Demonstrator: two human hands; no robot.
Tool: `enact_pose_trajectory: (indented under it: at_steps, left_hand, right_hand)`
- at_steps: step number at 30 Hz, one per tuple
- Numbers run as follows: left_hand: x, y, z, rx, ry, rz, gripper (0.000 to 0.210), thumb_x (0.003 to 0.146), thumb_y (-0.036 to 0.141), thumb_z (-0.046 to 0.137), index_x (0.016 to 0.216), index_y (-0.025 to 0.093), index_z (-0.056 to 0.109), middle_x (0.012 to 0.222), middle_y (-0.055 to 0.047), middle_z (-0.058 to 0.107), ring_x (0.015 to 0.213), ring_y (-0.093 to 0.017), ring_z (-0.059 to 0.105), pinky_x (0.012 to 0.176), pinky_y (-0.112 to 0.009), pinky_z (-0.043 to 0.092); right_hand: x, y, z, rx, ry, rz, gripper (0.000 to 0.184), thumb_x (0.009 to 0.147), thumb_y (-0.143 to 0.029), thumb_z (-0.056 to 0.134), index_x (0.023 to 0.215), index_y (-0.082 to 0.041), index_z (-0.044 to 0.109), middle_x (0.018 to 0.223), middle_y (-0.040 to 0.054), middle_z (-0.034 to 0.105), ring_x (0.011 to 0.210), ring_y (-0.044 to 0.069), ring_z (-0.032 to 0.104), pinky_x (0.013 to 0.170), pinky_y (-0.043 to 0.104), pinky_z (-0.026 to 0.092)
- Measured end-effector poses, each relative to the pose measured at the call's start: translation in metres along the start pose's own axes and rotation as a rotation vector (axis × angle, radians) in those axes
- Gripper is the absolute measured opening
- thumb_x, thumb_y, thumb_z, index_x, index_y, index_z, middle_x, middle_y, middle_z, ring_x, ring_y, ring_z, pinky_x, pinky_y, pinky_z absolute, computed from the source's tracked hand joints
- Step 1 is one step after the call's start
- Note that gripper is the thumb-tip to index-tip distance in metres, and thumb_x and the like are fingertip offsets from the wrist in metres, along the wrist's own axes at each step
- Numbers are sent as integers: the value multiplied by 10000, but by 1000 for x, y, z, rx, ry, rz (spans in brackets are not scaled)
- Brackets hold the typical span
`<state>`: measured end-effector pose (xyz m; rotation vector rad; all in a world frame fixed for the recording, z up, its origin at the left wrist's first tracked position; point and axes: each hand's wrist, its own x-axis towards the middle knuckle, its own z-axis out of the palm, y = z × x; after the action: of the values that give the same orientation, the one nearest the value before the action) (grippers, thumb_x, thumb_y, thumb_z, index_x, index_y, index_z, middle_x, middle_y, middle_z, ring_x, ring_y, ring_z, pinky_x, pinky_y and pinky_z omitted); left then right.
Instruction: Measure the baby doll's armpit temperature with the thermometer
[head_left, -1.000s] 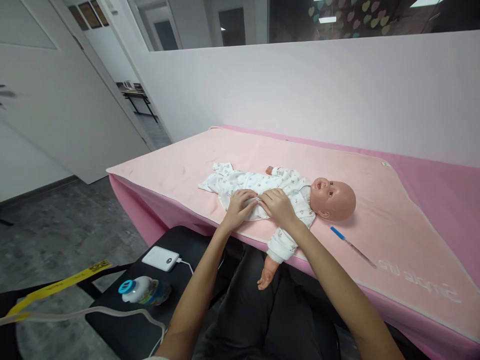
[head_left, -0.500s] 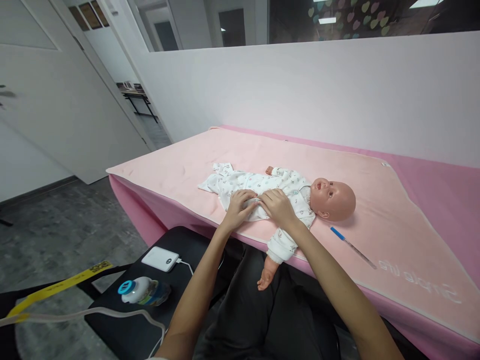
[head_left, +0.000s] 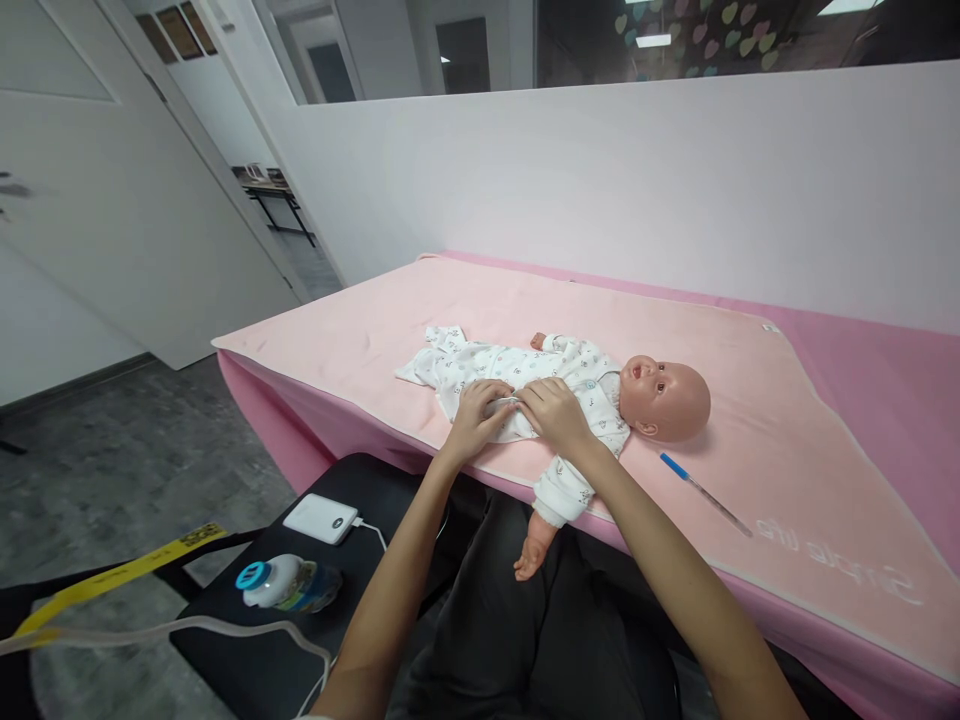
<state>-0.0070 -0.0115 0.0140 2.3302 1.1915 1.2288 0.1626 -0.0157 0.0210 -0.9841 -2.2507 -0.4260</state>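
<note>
A baby doll (head_left: 664, 398) lies on its back with its head to the right, dressed in a white printed baby outfit (head_left: 517, 360). At the outfit's near side, around the doll's waist, my left hand (head_left: 478, 418) is closed with thumb and fingers pinching the cloth. Just to its right, my right hand (head_left: 555, 412) also grips the fabric, its fingertips almost meeting the left ones. What exactly lies between the fingertips is partly hidden. One doll arm (head_left: 535, 545) hangs over the table's near edge, below my right wrist.
A peach blanket (head_left: 750, 420) covers the table over a pink cloth (head_left: 892, 400). A blue-capped pen (head_left: 705, 493) lies near the doll's head. On a black chair (head_left: 247, 650) at left are a white power bank (head_left: 321, 518) with a cable and a bottle (head_left: 289, 583).
</note>
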Motion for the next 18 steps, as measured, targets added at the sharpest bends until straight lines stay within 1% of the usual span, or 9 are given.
enact_pose_trajectory:
  at_steps: [7,18]
  left_hand:
    - [0,0,0,6,-5,-1,172,837,380,516,840,210,541,999,-20,630,1021,-189,521,936,-361,332]
    - [0,0,0,-3,-11,-4,118,819,325,543,808,207,540,1017,-11,623,1027,-184,515,945,-361,315]
  right_hand:
    - [-1,1,2,-8,-2,-6,167,898,-214,422,912,-163,581,839,49,621,820,176,505,785,307,359]
    - [0,-1,0,11,-10,-1,149,880,-191,443,900,-157,587,841,52,618,828,182,502,787,309,358]
